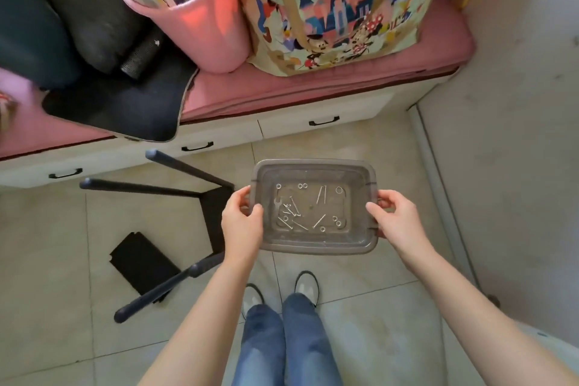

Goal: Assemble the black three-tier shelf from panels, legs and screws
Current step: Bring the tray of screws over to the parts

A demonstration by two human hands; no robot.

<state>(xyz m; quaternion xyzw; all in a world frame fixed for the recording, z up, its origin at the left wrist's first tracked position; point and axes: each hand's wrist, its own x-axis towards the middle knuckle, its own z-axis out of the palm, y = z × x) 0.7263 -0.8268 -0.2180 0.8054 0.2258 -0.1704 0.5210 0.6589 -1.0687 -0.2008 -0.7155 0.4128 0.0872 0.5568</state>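
Screws [294,216] in clear tray [316,246]; left hand [242,222], right hand [396,216] grip rims.

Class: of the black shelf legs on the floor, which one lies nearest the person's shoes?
The leg at lower left, crossing the loose black panel; the other two lie up by the drawers.

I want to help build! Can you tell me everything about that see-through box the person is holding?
The box is a shallow rectangular tub that looks like clear, greyish plastic, with rounded corners and a wide rim. It has no lid and is held about level above the tiled floor. The left hand grips its left edge and the right hand grips its right edge. Lying loose on its bottom are long silver screws, small rings and a little wrench.
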